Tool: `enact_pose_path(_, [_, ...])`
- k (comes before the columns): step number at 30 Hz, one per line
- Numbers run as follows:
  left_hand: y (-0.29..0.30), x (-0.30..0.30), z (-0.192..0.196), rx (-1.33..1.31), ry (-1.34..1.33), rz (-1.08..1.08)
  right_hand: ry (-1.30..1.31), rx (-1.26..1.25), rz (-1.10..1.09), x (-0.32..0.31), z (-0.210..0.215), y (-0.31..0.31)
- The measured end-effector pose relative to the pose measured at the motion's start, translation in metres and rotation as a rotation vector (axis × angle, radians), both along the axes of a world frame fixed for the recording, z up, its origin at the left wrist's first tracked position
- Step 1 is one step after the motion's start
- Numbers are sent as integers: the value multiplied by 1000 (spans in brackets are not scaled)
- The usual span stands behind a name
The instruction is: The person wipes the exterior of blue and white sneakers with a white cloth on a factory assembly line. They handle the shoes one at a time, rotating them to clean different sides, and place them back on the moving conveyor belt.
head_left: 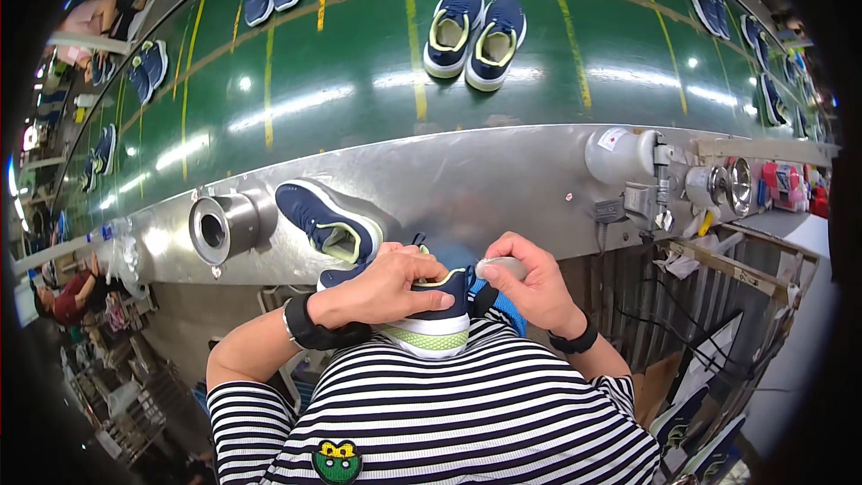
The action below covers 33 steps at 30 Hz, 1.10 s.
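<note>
My left hand [391,286] grips a navy sneaker [433,338] with a white and lime sole, held close to my striped shirt. Its fingers reach over the collar opening and the thumb presses on the navy side. In my right hand [532,286], just beside the sneaker's heel, a small pale grey rounded block [505,267] is pinched between thumb and fingers; its exact kind is unclear. A matching sneaker [325,216] lies on the metal ledge [431,162], just beyond my left hand. Something bright blue [507,313] shows below my right hand.
A heavy metal cylinder [214,230] stands on the ledge at left. A white rounded container [621,154] and metal fittings stand at right. Beyond the ledge, a green conveyor belt [341,81] carries pairs of navy sneakers [474,34]. Another person [72,295] sits at far left.
</note>
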<state>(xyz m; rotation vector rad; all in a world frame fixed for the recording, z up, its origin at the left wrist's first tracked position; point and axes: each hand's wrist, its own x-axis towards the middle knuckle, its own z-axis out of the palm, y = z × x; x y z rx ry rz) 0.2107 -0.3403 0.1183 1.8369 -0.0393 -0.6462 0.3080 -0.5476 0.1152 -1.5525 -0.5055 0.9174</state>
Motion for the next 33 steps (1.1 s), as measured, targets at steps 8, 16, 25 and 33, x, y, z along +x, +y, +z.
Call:
enact_pose_path(8, [-9,-10,0,-30,-5,24,-209,64,381,20,-13,12])
enact_pose_path(16, [-6,-9,-1,-137,18,-2,-130,130,437,20,-19,15])
enact_pose_path(25, [-4,-12,-11,-244,37,4,-136,260,581,22,-15,28])
enact_pose_path(33, [-9,-13,-14,-336,70,20,-55,271,646,15,-7,41])
